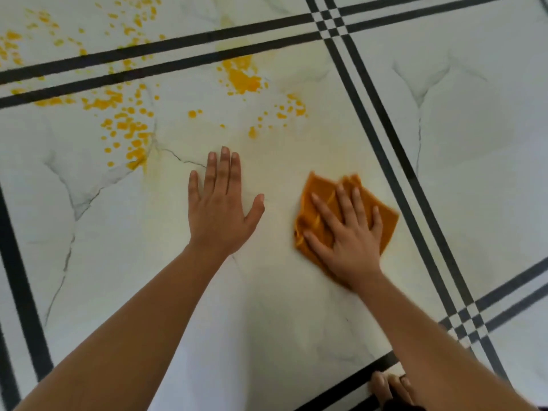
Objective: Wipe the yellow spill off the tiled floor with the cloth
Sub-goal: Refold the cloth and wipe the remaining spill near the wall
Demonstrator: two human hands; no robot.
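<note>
Currently the cloth [321, 200] is pressed flat to the floor [474, 161] under the right hand [350, 232], whose fingers are spread wide; nothing is pinched, the cloth is only pinned by the palm. The left hand [221, 209] is laid open and empty on the tile, fingers together, seemingly as a brace. The cloth is found at about 4 o'clock from the frame's centre, just beside a black stripe [394, 179]. It is crumpled into a rough diamond, with its long axis judged to run from 11 to 5 o'clock and one corner aimed at 11. The spill [241, 80] lies well apart, spread from 9 to 12 o'clock. For a clean stroke, even palm pressure is best kept, the cloth pushed towards 11 into the nearest drops, and the drops gathered inward rather than smeared. A faint yellowish film is seen around the hands and probably needs a second pass.
</note>
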